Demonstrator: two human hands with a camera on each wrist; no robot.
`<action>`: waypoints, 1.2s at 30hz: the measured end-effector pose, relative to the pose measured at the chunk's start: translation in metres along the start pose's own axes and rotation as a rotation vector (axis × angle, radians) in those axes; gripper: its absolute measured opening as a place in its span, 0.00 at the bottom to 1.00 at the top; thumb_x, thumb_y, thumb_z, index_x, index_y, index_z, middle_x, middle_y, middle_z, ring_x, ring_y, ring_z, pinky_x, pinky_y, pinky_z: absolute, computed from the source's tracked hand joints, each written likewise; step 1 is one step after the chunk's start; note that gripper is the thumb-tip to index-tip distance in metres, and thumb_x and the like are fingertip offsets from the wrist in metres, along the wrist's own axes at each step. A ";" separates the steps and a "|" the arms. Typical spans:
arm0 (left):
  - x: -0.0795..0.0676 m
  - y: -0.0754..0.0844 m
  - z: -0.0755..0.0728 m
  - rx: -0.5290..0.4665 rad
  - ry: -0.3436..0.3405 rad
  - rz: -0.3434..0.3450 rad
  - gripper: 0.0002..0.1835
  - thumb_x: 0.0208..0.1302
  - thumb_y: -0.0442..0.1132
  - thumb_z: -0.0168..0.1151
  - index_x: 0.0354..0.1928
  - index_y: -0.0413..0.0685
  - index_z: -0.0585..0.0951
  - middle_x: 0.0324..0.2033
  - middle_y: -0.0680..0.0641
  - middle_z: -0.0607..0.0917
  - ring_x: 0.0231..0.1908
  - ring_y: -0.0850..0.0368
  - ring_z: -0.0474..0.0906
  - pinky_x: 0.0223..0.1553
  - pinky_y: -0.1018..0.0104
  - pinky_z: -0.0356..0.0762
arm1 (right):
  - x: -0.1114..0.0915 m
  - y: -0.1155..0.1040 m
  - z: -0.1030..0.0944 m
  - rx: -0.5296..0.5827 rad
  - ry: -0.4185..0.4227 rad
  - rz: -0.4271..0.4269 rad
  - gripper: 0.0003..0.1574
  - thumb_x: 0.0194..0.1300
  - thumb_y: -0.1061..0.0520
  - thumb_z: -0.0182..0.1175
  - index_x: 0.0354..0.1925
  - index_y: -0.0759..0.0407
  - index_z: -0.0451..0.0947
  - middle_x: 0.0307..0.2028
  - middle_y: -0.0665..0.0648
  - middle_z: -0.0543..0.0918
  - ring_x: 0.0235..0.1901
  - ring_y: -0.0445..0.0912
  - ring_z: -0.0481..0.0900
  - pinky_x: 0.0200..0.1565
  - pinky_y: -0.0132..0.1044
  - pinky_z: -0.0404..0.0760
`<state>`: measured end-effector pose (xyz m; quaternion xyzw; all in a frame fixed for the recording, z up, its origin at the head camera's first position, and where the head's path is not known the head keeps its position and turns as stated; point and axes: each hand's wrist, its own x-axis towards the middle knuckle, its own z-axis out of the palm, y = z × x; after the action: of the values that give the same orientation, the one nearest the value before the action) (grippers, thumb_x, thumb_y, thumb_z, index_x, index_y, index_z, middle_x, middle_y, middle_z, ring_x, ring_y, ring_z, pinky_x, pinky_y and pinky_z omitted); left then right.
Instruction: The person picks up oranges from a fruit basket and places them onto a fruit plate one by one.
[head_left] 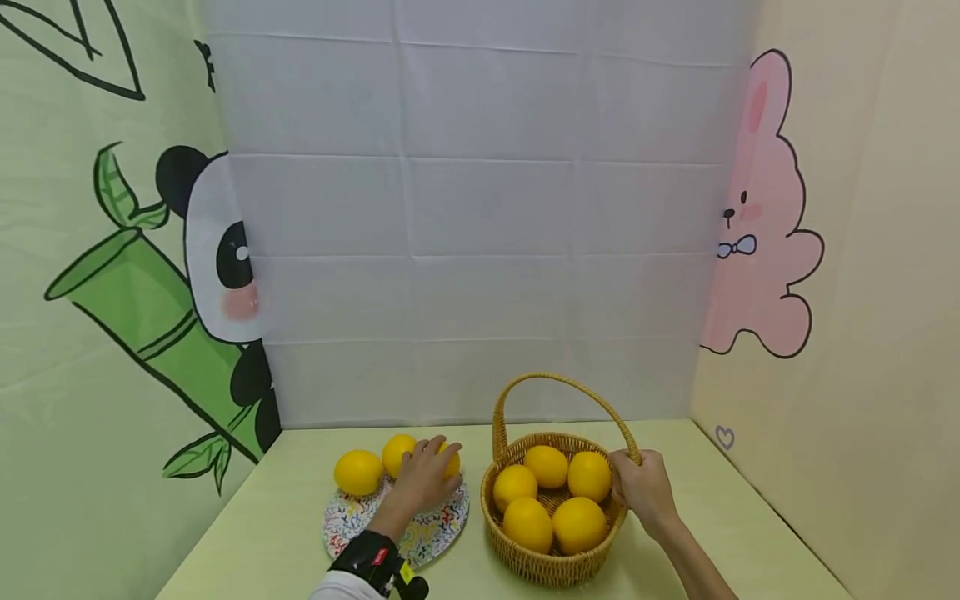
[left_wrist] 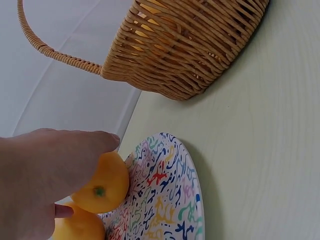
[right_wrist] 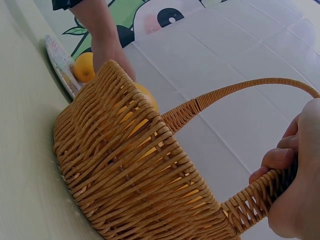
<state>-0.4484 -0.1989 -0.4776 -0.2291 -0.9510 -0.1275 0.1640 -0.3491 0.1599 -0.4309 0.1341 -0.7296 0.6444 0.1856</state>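
My left hand (head_left: 427, 479) reaches over the patterned plate (head_left: 442, 533) and grips an orange (left_wrist: 102, 185) from above at the plate's far right. Its fingers curl over the orange, and part of the thumb shows below in the left wrist view. Two more oranges lie beside it, one at the far left (head_left: 358, 472) and one in the middle (head_left: 397, 454). On the right stands a wicker basket (head_left: 543, 571) with several oranges (head_left: 579, 525) inside. My right hand (head_left: 648, 492) grips the right lower end of the basket's arched handle (right_wrist: 250, 200).
Both the plate and the basket stand on a pale table (head_left: 247, 550), the basket just right of the plate. A grey cloth (head_left: 480, 208) hangs behind the table. Side walls with a panda (head_left: 217, 250) and a pink rabbit (head_left: 765, 233) flank it.
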 end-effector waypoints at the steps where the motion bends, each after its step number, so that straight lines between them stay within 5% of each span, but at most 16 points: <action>1: 0.000 0.000 0.000 -0.006 0.004 0.003 0.29 0.68 0.49 0.67 0.69 0.51 0.77 0.68 0.35 0.72 0.64 0.32 0.66 0.58 0.29 0.66 | 0.000 0.000 0.000 -0.001 -0.002 0.000 0.32 0.76 0.66 0.51 0.16 0.81 0.56 0.06 0.47 0.58 0.07 0.39 0.55 0.09 0.28 0.57; 17: -0.008 0.009 -0.028 -0.128 0.076 0.061 0.29 0.71 0.50 0.65 0.70 0.48 0.76 0.67 0.36 0.73 0.66 0.36 0.66 0.57 0.30 0.68 | -0.001 -0.003 0.001 0.003 0.002 0.005 0.31 0.75 0.67 0.51 0.17 0.83 0.55 0.06 0.47 0.58 0.07 0.40 0.55 0.09 0.28 0.57; 26: -0.012 0.018 -0.047 -0.206 0.259 0.154 0.28 0.68 0.49 0.68 0.67 0.45 0.79 0.63 0.37 0.78 0.59 0.38 0.75 0.54 0.36 0.76 | -0.002 -0.004 0.002 -0.004 0.013 0.008 0.31 0.74 0.67 0.51 0.17 0.83 0.55 0.06 0.46 0.58 0.07 0.39 0.54 0.10 0.27 0.57; 36: -0.018 0.038 -0.076 -0.311 0.149 0.109 0.32 0.71 0.61 0.61 0.72 0.59 0.75 0.70 0.42 0.73 0.67 0.40 0.68 0.61 0.34 0.69 | -0.001 -0.002 0.002 -0.007 0.015 0.011 0.31 0.75 0.67 0.51 0.16 0.80 0.56 0.06 0.46 0.59 0.07 0.40 0.55 0.10 0.27 0.57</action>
<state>-0.3956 -0.1978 -0.4085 -0.2927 -0.8913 -0.2805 0.2031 -0.3473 0.1577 -0.4293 0.1248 -0.7310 0.6440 0.1878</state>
